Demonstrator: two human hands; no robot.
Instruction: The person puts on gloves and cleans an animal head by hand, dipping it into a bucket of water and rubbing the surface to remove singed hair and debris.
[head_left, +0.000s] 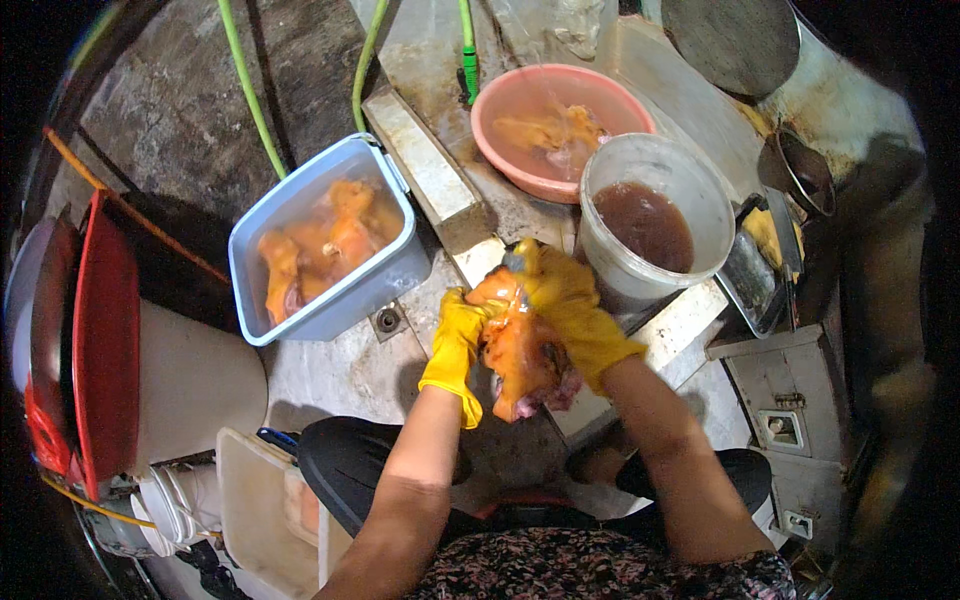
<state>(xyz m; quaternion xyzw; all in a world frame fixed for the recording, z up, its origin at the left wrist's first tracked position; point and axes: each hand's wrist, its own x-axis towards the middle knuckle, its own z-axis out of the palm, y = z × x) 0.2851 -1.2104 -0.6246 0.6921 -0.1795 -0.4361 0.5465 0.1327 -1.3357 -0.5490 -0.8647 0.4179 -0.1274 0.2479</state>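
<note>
Both my hands wear yellow rubber gloves. My left hand grips the upper left side of a wet, orange-skinned piece of meat with dark patches and a pink, raw lower end. My right hand lies across its upper right, blurred, closed around a small grey object that I cannot identify. The meat hangs tilted between my knees, above the floor. Ahead to the left, a blue plastic tub holds more orange-skinned pieces in cloudy water.
A pink basin with meat in water stands ahead, touching or close to a whitish bucket of brown liquid. A green hose nozzle hangs behind. At left are a red basin and a cream bin; a metal tray lies right.
</note>
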